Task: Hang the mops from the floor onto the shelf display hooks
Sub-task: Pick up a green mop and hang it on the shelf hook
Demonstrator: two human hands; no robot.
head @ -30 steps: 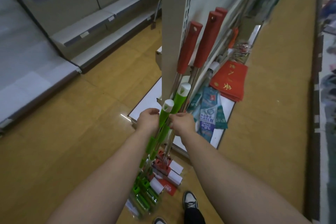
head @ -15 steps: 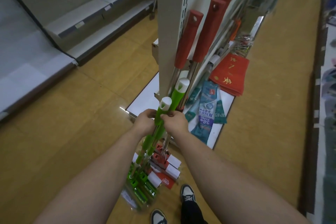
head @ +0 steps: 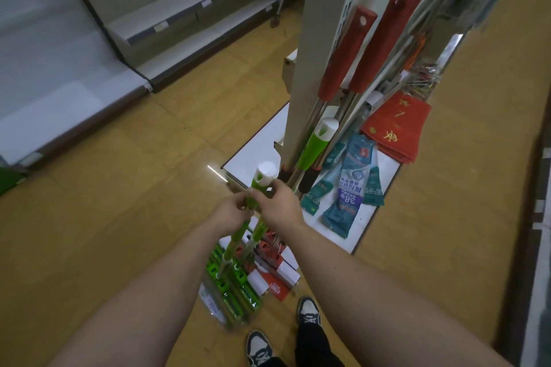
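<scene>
Both hands meet on the near green mop handle (head: pixel 262 185), just below its white cap: the left hand (head: pixel 229 213) and right hand (head: pixel 278 207) have fingers curled around it. Its head rests on the wooden floor (head: pixel 119 188), beside the red-handled mops (head: pixel 346 50) leaning on the shelf upright (head: pixel 316 39).

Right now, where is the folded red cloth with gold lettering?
In the head view, the red cloth lies right of centre on the white shelf base, beside the teal packets, below the red-handled mops.
</scene>
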